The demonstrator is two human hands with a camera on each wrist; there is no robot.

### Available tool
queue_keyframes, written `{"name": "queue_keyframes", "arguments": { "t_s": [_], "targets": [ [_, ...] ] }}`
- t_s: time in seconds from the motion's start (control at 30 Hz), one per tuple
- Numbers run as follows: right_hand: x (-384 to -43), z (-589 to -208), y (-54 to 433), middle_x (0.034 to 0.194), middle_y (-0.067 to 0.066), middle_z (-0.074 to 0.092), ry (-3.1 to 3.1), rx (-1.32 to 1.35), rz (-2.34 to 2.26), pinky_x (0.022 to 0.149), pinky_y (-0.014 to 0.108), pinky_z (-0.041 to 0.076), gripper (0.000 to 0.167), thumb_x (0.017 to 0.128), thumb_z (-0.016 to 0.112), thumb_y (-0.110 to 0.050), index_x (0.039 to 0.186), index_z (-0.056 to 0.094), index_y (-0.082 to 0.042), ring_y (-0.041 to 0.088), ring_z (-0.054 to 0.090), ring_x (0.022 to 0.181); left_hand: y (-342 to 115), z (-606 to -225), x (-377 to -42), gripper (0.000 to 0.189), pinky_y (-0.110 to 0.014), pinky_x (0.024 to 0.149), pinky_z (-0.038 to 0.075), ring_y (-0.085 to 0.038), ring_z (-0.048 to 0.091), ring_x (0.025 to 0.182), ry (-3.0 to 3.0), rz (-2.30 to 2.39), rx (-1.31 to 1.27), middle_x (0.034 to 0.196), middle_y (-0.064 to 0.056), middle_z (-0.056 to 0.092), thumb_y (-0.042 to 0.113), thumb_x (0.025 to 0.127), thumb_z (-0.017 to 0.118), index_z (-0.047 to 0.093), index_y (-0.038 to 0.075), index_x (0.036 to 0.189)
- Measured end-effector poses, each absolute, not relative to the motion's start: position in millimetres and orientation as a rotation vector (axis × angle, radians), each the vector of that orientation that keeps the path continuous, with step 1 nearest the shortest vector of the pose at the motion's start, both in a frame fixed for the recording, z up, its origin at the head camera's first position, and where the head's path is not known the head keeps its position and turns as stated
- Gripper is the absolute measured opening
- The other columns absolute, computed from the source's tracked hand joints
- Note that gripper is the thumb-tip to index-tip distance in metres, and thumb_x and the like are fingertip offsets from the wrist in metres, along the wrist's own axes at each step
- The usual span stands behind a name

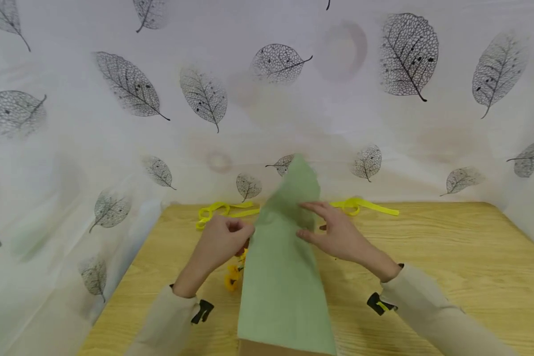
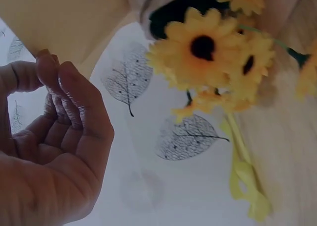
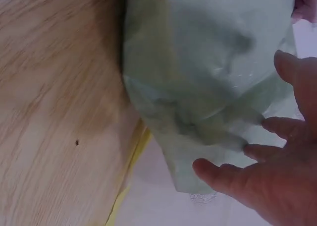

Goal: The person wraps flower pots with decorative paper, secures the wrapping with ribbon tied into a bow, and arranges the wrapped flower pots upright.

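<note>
We're finding the green paper (image 1: 285, 277) just right of the yellow flowers (image 1: 232, 282), long axis running away from us, the left hand (image 1: 224, 242), nearer the flowers, pinching its edge, the right hand (image 1: 339, 233), farther from them, resting spread fingertips against it.

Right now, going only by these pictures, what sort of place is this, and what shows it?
Probably an indoor craft spot, though the wider room is out of view. The signs: a table, a leaf-print sheet behind it, and green paper being handled there.
</note>
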State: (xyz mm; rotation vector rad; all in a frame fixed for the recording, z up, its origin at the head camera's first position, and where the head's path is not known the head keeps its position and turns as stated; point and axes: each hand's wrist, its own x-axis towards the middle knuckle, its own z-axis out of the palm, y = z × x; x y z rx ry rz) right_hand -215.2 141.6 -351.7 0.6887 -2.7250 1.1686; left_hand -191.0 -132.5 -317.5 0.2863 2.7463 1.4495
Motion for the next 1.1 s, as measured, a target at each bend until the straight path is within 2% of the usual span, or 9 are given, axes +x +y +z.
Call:
{"name": "queue_keyframes", "arguments": {
  "t_s": [0.1,0.23,0.33,0.37,0.57,0.7,0.83,0.97,1.1],
  "targets": [
    [-220,-369,141,0.168,0.021,0.024,-2.739,0.877,1.006,0.116,0.069,0.031,0.075,0.099,0.068,-0.033,0.161,0.031,-0.011,0.049,0.027,0.152,-143,-326,-191,0.031,-0.025,0.048,0.031,-0.016,0.044,0.048,2.748,1.400,0.294,0.055,-0.004,0.057,0.020,0.092,0.060,0.061,0.010,0.063],
    [-232,-381,137,0.170,0.024,0.009,-2.757,0.926,1.045,0.122,0.070,0.015,0.068,0.109,0.050,-0.030,0.164,0.018,-0.006,0.050,0.009,0.156,-152,-337,-194,0.030,-0.026,0.048,0.036,-0.017,0.046,0.050,2.741,1.356,0.343,0.058,-0.005,0.058,0.019,0.095,0.059,0.061,0.010,0.067],
    [-243,-384,135,0.168,0.027,0.016,-2.727,0.804,1.101,0.123,0.066,0.021,0.059,0.112,0.042,-0.026,0.162,0.021,-0.004,0.048,0.015,0.156,-156,-343,-195,0.029,-0.028,0.053,0.046,-0.019,0.053,0.055,2.679,1.355,0.387,0.064,-0.008,0.061,0.019,0.101,0.056,0.061,0.008,0.074],
    [-248,-384,134,0.166,0.028,0.021,-2.704,0.752,1.103,0.121,0.065,0.026,0.057,0.111,0.042,-0.025,0.161,0.025,-0.003,0.047,0.024,0.153,-156,-344,-195,0.030,-0.029,0.054,0.048,-0.019,0.055,0.057,2.654,1.357,0.393,0.066,-0.008,0.061,0.021,0.103,0.056,0.061,0.007,0.077],
    [-267,-386,135,0.145,0.027,0.055,-2.621,0.439,1.260,0.090,0.050,0.060,0.056,0.101,0.065,-0.020,0.152,0.047,-0.005,0.044,0.065,0.120,-159,-348,-193,0.034,-0.032,0.058,0.053,-0.017,0.062,0.064,2.539,1.304,0.408,0.073,-0.003,0.069,0.040,0.101,0.063,0.069,0.007,0.098],
    [-275,-389,136,0.130,0.026,0.066,-2.560,0.312,1.379,0.075,0.037,0.064,0.052,0.095,0.072,-0.013,0.145,0.057,-0.005,0.040,0.071,0.109,-162,-351,-190,0.036,-0.033,0.069,0.055,-0.015,0.068,0.077,2.398,1.314,0.436,0.088,-0.005,0.077,0.033,0.095,0.074,0.069,0.003,0.113],
    [-279,-391,135,0.135,0.022,0.066,-2.539,0.339,1.334,0.072,0.035,0.062,0.041,0.097,0.067,-0.007,0.138,0.063,-0.004,0.037,0.071,0.108,-165,-360,-186,0.042,-0.033,0.075,0.059,-0.015,0.071,0.086,2.249,1.351,0.401,0.098,-0.009,0.078,0.024,0.092,0.079,0.065,-0.003,0.121],
    [-280,-393,132,0.151,0.017,0.054,-2.596,0.429,1.320,0.093,0.045,0.059,0.041,0.106,0.055,-0.015,0.146,0.056,-0.006,0.035,0.064,0.123,-168,-368,-183,0.044,-0.032,0.074,0.061,-0.017,0.073,0.089,2.180,1.358,0.375,0.101,-0.009,0.077,0.017,0.090,0.080,0.063,-0.004,0.124],
    [-279,-392,131,0.169,0.011,0.027,-2.755,0.571,1.370,0.122,0.053,0.033,0.059,0.112,0.037,-0.039,0.162,0.026,-0.010,0.035,0.039,0.150,-173,-373,-183,0.047,-0.034,0.073,0.061,-0.017,0.072,0.090,2.198,1.319,0.399,0.102,-0.008,0.076,0.014,0.088,0.082,0.062,-0.002,0.127]
  ]
}}
